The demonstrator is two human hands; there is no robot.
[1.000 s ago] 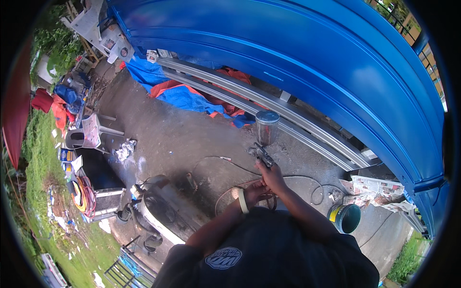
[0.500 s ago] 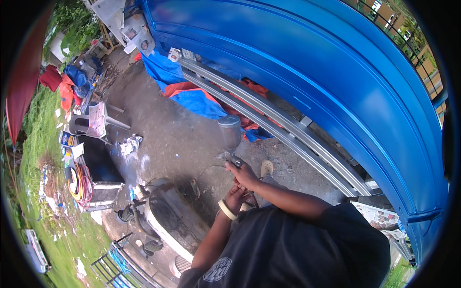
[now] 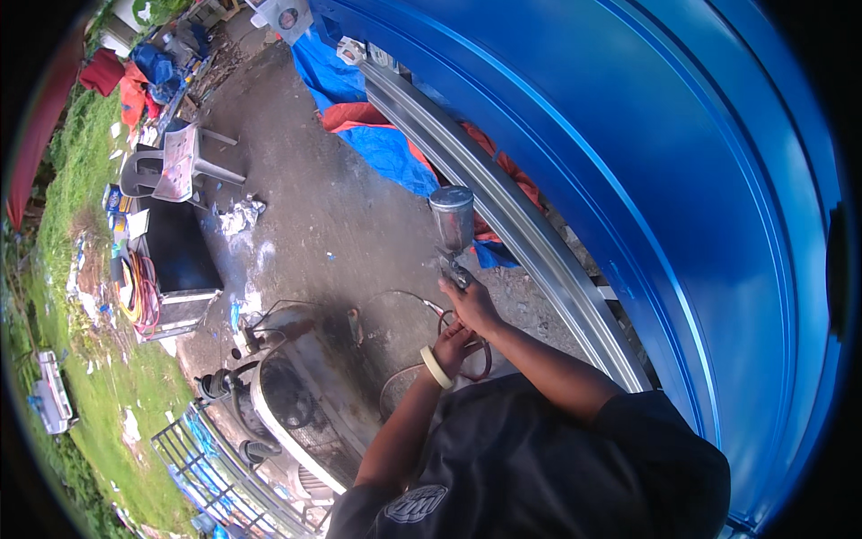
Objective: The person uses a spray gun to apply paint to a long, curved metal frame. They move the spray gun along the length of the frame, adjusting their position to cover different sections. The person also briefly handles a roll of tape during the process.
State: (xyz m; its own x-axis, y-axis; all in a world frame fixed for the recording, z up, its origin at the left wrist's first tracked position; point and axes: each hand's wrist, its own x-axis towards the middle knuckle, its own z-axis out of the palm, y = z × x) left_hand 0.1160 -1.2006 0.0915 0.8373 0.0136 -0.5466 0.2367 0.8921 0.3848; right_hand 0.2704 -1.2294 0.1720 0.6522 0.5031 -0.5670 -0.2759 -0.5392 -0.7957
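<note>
My right hand [image 3: 476, 307] is closed around the handle of a paint spray gun [image 3: 458, 273], whose grey cup [image 3: 452, 218] stands on top. Just below it, my left hand [image 3: 454, 347] is closed with its fingertips against the right hand. A reddish air hose [image 3: 488, 361] loops beside the left hand and appears to pass through its fingers. Around my left wrist sits a cream-coloured ring like a roll of masking tape [image 3: 436, 368]. Large and glossy, a blue panel [image 3: 628, 180] curves across the right side, beyond the gun.
Long grey metal profiles [image 3: 530, 260] run along the panel, over blue and orange tarps [image 3: 386, 157]. An air compressor [image 3: 305, 404] stands at lower left near a metal rack [image 3: 211, 467]. Farther left are a plastic chair [image 3: 184, 166], a dark box [image 3: 184, 251] and coiled hoses [image 3: 139, 292].
My view has shifted, so the blue panel fills more of it. Both hands and the spray gun have moved slightly right and up in the picture. More of the hose loop shows.
</note>
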